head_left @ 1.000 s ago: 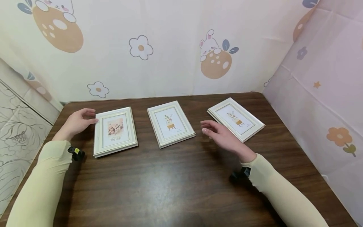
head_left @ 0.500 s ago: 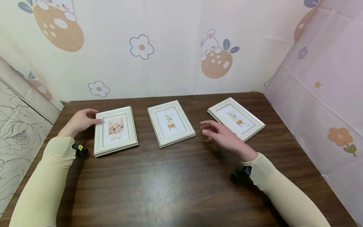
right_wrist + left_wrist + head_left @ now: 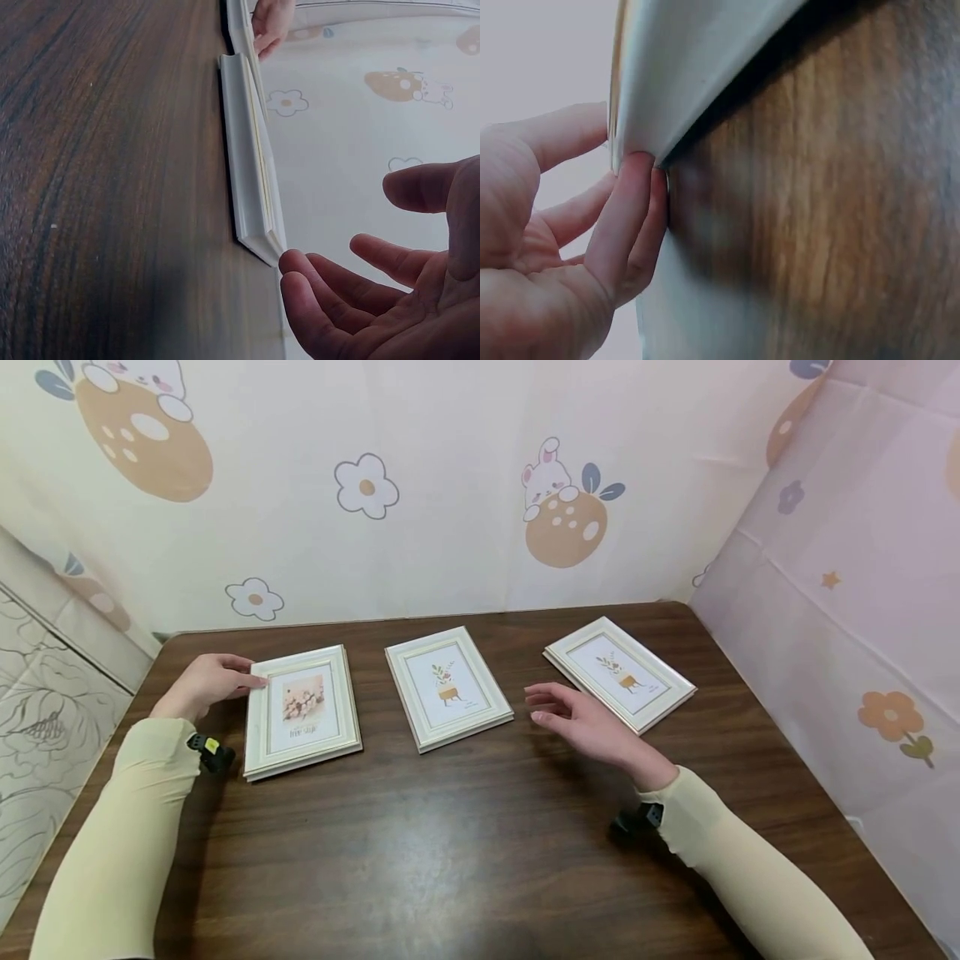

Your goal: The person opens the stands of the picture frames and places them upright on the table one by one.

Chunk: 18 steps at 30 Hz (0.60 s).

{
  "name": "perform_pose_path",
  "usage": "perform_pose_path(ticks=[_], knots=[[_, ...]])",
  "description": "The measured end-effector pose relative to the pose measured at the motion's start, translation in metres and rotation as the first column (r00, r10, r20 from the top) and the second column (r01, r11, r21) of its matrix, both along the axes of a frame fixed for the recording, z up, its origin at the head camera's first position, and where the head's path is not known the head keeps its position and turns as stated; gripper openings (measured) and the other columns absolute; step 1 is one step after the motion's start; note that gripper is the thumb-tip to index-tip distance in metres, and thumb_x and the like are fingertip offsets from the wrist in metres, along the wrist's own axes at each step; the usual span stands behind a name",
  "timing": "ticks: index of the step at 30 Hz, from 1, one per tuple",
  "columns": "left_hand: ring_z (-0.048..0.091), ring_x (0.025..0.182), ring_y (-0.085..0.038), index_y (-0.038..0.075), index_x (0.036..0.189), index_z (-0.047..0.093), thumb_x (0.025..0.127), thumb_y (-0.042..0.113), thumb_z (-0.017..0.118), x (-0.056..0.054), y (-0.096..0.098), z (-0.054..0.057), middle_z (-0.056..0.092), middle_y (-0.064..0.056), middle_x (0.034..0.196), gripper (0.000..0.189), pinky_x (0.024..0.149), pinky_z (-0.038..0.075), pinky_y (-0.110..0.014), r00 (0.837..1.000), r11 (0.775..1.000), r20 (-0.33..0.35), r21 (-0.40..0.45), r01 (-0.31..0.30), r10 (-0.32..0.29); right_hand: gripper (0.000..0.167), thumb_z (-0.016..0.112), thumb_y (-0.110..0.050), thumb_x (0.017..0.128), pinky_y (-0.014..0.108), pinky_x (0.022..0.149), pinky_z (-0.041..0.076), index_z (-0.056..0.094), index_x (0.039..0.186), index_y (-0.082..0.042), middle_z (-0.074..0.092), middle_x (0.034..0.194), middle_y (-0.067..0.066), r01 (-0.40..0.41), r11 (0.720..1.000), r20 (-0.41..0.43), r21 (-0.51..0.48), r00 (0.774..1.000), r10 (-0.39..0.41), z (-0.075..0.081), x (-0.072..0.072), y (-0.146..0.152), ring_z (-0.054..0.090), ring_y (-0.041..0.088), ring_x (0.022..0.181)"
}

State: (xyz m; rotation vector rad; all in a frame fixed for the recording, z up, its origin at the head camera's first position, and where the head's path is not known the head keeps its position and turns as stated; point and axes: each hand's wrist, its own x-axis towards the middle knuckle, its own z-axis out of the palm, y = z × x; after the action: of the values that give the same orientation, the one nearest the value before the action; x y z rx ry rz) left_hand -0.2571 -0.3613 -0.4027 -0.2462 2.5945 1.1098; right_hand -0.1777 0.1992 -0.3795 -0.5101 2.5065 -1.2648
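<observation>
Three white picture frames lie face up in a row on the table. At the left frame, which bears a flower photo, my left hand pinches the left border. Its thumb lies over the top face; in the left wrist view, fingers press against the frame's side edge. My right hand hovers with relaxed, slightly bent fingers and holds nothing. It is between the middle frame and the right frame, both with potted-plant prints. The right forearm side hides nothing of the middle frame.
The dark wood-grain table stands against a pale curtain printed with rabbits and flowers. Another curtain borders the right side. Black wrist cameras sit on both wrists.
My left hand has moved slightly right, and its thumb has come farther over the left picture frame's border. My right hand and the three frames keep their places; the head view shifts slightly.
</observation>
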Motion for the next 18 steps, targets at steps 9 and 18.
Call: perform_pose_path(ticks=[9, 18], knots=[[0.05, 0.122, -0.041, -0.006, 0.144, 0.04, 0.09, 0.043, 0.072, 0.002, -0.0008, 0.0028, 0.043, -0.03, 0.142, 0.08, 0.099, 0.042, -0.058, 1.0, 0.999, -0.008, -0.015, -0.029, 0.029, 0.045, 0.06, -0.026, 0.101, 0.049, 0.099, 0.047, 0.051, 0.141, -0.009, 0.059, 0.136, 0.014, -0.002, 1.0, -0.007, 0.028, 1.0, 0.002, -0.0018, 0.0013, -0.0002, 0.057, 0.027, 0.123], [0.062, 0.098, -0.013, -0.006, 0.144, 0.037, 0.092, 0.035, 0.074, 0.0056, -0.0033, -0.002, 0.049, -0.025, 0.135, 0.076, 0.086, 0.055, -0.034, 0.997, 0.991, -0.055, 0.121, -0.052, 0.059, 0.044, 0.061, -0.028, 0.1, 0.047, 0.097, 0.049, 0.052, 0.141, -0.013, 0.06, 0.135, 0.009, 0.0, 0.998, -0.028, 0.068, 1.0, 0.002, 0.0013, 0.0047, -0.0012, 0.058, 0.024, 0.121]])
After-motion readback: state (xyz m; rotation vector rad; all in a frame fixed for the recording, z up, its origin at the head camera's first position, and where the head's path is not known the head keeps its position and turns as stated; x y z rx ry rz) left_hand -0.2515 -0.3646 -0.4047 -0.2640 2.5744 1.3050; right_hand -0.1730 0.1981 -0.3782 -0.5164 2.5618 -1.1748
